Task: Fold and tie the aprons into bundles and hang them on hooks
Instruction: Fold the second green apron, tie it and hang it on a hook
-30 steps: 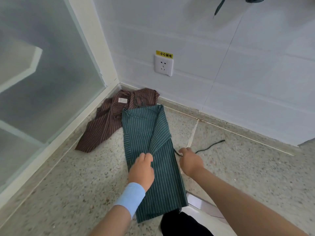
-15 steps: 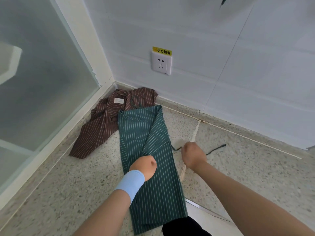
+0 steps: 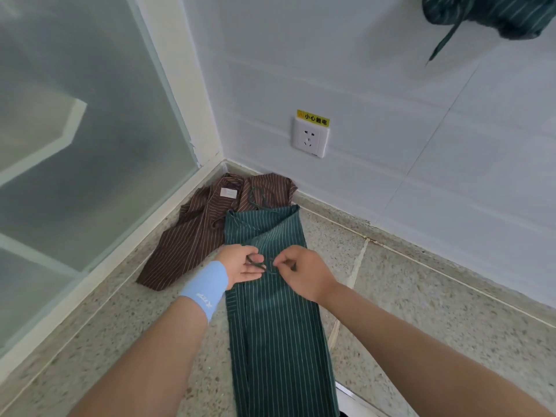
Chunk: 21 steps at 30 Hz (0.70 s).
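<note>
A green striped apron (image 3: 276, 329) lies on the floor, folded lengthwise into a long narrow strip. Both hands meet over its upper part. My left hand (image 3: 240, 264), with a blue wristband, lies palm up and a loop of the dark apron string (image 3: 255, 261) rests across its fingers. My right hand (image 3: 304, 272) pinches the string between thumb and fingertips. A brown striped apron (image 3: 195, 236) lies crumpled in the corner, partly under the green one. A tied green apron bundle (image 3: 487, 13) hangs on the wall at the top right; its hook is hidden.
A frosted glass partition (image 3: 75, 152) with a white frame runs along the left. A white tiled wall carries a power socket (image 3: 310, 139) with a yellow warning label. The floor (image 3: 436, 320) is speckled stone with a seam line.
The string lay out on the floor to the right; my right hand has drawn it in over the green apron. My left hand turned palm up and took the loop. The camera tilted up.
</note>
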Tool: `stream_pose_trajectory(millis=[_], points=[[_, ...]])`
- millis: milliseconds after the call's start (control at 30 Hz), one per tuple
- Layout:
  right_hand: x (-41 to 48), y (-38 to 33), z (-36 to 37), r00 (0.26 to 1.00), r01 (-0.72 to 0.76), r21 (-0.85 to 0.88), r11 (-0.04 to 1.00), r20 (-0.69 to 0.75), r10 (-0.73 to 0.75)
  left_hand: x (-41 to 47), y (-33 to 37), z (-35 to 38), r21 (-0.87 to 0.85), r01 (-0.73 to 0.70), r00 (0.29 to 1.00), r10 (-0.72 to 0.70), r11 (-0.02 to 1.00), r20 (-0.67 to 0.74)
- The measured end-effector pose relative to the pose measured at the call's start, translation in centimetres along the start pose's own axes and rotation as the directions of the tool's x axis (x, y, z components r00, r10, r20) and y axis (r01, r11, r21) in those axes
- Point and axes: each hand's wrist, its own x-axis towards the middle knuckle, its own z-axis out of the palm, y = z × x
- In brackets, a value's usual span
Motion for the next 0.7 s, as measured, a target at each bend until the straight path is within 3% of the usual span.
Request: stream_pose_trajectory(millis=[67,100,167,233,300,367,400,467,533,600,700], points=[[0.8,0.6,0.3,0.998,-0.053,-0.019,0.998,-0.031,0.052,0.5,1.1,-2.0,0.2,-0.026,0.989,0.054,0.979,-0.138],[1.2,0.9,0.3,0.997,-0.081,-0.038,0.996,-0.018,0.081,0.9,1.7,-3.1,0.408,-0.036,0.963,0.141,0.912,-0.23],[2.1,1.4,0.5,0.988,-0.145,-0.061,0.988,0.047,0.148,1.5,2.7,-5.2,0.789,0.06,0.867,0.359,0.611,-0.345],[3.1,1.9,0.8,0.973,-0.189,-0.102,0.977,0.113,0.2,1.8,3.2,-6.2,0.902,0.207,0.8,0.465,0.378,-0.378],[4.3,2.5,1.2,0.965,-0.194,-0.18,0.964,0.144,0.221,2.7,3.2,-6.1,0.931,0.29,0.783,0.504,0.223,-0.365],[5.6,3.2,1.7,0.959,-0.2,-0.271,0.942,0.141,0.244,3.9,2.7,-5.3,0.963,0.23,0.778,0.569,0.138,-0.267],[6.2,3.5,1.7,0.955,-0.215,-0.31,0.926,0.131,0.266,4.5,2.5,-4.6,0.983,0.13,0.786,0.591,0.128,-0.181],[7.4,3.9,1.5,0.945,-0.243,-0.382,0.892,0.116,0.307,5.9,2.1,-3.0,0.981,-0.125,0.815,0.579,0.145,0.018],[8.6,4.2,1.0,0.938,-0.251,-0.451,0.856,0.104,0.33,7.3,1.6,-1.6,0.967,-0.247,0.84,0.513,0.067,0.178],[9.7,4.7,0.7,0.94,-0.221,-0.515,0.828,0.114,0.322,8.8,1.1,-1.1,0.978,-0.188,0.914,0.349,-0.091,0.208],[10.9,6.0,1.0,0.917,-0.121,-0.593,0.796,0.241,0.319,10.6,-0.1,-2.4,0.962,-0.02,0.987,0.145,-0.272,0.061]])
